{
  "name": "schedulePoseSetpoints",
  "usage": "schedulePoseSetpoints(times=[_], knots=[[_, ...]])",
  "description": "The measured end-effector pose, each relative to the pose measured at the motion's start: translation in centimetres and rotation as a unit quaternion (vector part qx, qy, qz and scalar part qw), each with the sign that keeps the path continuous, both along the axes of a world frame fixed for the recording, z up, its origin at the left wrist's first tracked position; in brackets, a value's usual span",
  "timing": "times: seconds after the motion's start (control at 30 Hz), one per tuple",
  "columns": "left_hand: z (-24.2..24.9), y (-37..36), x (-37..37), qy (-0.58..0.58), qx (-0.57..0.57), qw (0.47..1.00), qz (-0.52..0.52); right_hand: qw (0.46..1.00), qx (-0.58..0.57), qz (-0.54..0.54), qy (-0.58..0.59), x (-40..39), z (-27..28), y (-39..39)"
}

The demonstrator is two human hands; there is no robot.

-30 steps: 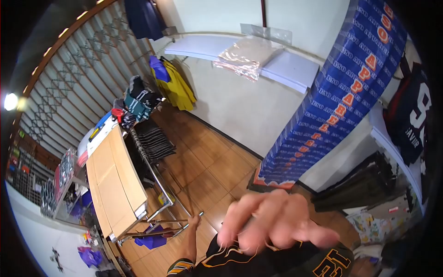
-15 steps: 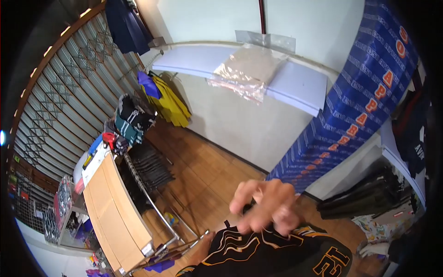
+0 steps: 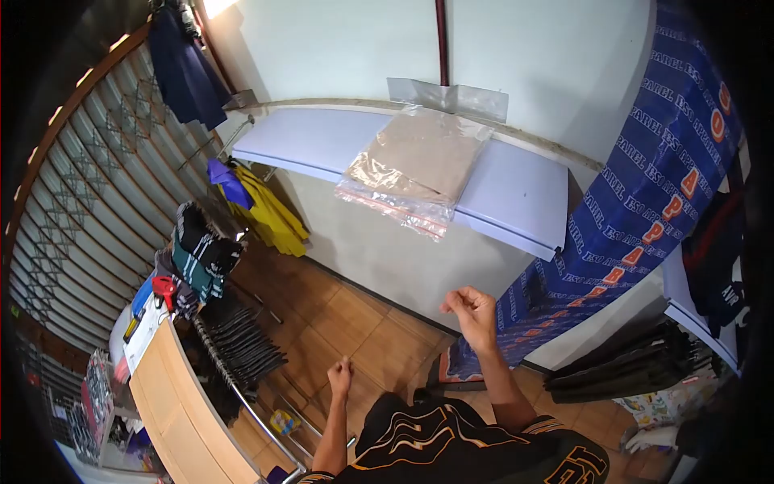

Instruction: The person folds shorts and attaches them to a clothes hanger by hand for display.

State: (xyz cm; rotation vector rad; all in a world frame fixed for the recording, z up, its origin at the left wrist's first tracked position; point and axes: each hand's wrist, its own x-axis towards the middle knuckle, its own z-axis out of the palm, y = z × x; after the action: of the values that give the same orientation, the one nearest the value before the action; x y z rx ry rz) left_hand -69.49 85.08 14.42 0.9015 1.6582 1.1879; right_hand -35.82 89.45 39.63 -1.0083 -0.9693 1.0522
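Note:
My left hand (image 3: pixel 341 376) hangs over the tiled floor with its fingers curled into a loose fist. Nothing shows in it. My right hand (image 3: pixel 472 313) is raised in front of my body, its fingers bent in and drawn together, and I see nothing held there. Beyond the right hand, a clear plastic bag (image 3: pixel 419 157) with something flat and beige inside lies on a pale lavender wall shelf (image 3: pixel 516 179). The bag's red-striped end hangs over the shelf's front edge. Neither hand touches the bag or shelf.
A blue lettered banner (image 3: pixel 637 202) stands at the right, near dark hanging garments (image 3: pixel 617 363). On the left are a wooden-topped counter (image 3: pixel 181 403), a metal rail with black hangers (image 3: pixel 242 343), piled clothes (image 3: pixel 201 254) and a folding metal gate (image 3: pixel 81 210).
My right hand has dropped from close to the camera and moved out toward the shelf. My left hand has come into view. The shelf and bag appear larger and lower.

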Motion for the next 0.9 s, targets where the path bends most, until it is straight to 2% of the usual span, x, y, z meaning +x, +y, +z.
schedulePoseSetpoints(times=[0.07,0.13,0.23,0.3,0.37,0.43,0.5,0.63,0.7,0.73,0.8,0.83,0.9], knots=[[3.6,6.5,0.8,-0.005,0.068,0.997,-0.047,0.999,0.011,-0.035,-0.024,0.8,0.9,1.6],[11.1,11.6,3.1,0.001,0.138,0.987,-0.082,0.994,0.036,-0.079,-0.061,1.6,1.8,3.4],[19.3,17.9,5.5,0.005,0.239,0.963,-0.124,0.989,0.055,-0.125,-0.065,2.3,3.5,6.0],[22.8,21.8,6.6,-0.012,0.283,0.948,-0.148,0.983,0.068,-0.148,-0.083,3.0,3.9,8.0],[26.0,25.0,7.9,-0.019,0.328,0.931,-0.162,0.983,0.08,-0.161,-0.031,3.2,5.2,10.0],[28.4,28.0,8.9,-0.024,0.352,0.918,-0.179,0.984,0.071,-0.163,-0.029,3.6,6.3,11.8],[30.8,30.6,9.8,-0.029,0.38,0.904,-0.192,0.986,0.037,-0.16,0.025,3.6,7.5,13.7],[33.3,35.5,10.6,0.023,0.402,0.884,-0.238,0.982,0.033,-0.187,0.0,4.5,7.9,17.0],[34.1,37.3,11.2,0.049,0.366,0.892,-0.261,0.979,0.018,-0.203,-0.011,4.8,7.7,18.2],[33.5,39.4,11.2,0.205,0.468,0.828,-0.23,0.977,0.018,-0.211,-0.012,4.9,7.6,18.8],[33.2,41.2,11.7,0.218,0.452,0.828,-0.251,0.961,0.029,-0.254,-0.103,5.0,7.0,20.0],[33.2,41.8,12.0,0.235,0.434,0.829,-0.264,0.96,0.025,-0.261,-0.103,5.1,6.7,20.4],[33.6,42.3,12.6,0.218,0.402,0.841,-0.289,0.928,0.057,-0.295,-0.219,5.2,6.5,21.1]])
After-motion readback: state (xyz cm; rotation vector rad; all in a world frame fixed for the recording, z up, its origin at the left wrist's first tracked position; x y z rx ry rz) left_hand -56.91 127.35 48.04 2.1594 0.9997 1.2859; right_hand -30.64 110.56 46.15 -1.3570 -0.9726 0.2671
